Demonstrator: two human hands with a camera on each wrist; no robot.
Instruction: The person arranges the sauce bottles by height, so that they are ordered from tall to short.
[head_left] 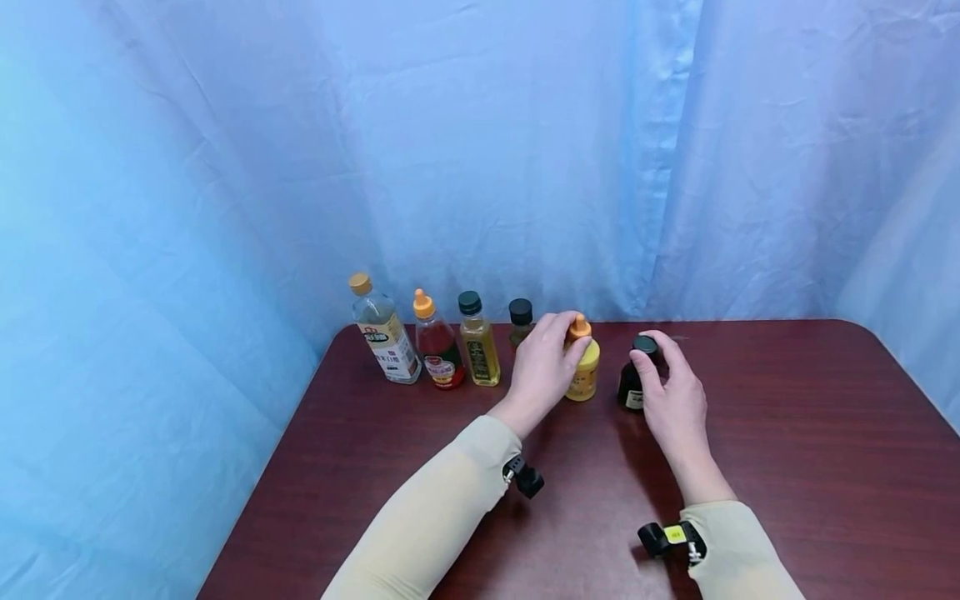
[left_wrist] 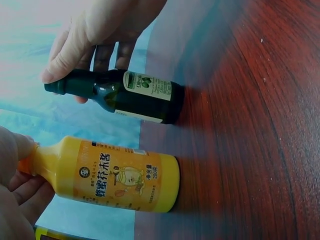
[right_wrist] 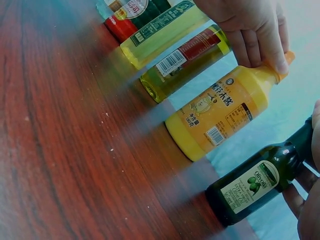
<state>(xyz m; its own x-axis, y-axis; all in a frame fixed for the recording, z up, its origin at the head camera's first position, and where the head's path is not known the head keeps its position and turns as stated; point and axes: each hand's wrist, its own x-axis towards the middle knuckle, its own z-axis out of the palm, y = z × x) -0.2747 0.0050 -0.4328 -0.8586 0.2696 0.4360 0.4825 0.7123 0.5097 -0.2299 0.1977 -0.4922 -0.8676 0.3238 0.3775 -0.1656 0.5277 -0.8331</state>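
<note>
My left hand pinches the orange cap of a yellow squeeze bottle of honey mustard, which stands upright on the table. To its right, my right hand holds a dark green olive oil bottle by its black-capped neck, fingers and thumb around it. This bottle also stands upright, its base at the tabletop, with a small gap between it and the mustard. Left of the mustard, a dark-capped bottle of yellow-green oil is partly hidden by my left hand in the head view.
Further left along the table's back edge stand a square bottle of yellow oil, a red sauce bottle with an orange nozzle, and a tall clear bottle with a white label. Blue curtain hangs behind the dark red wooden table.
</note>
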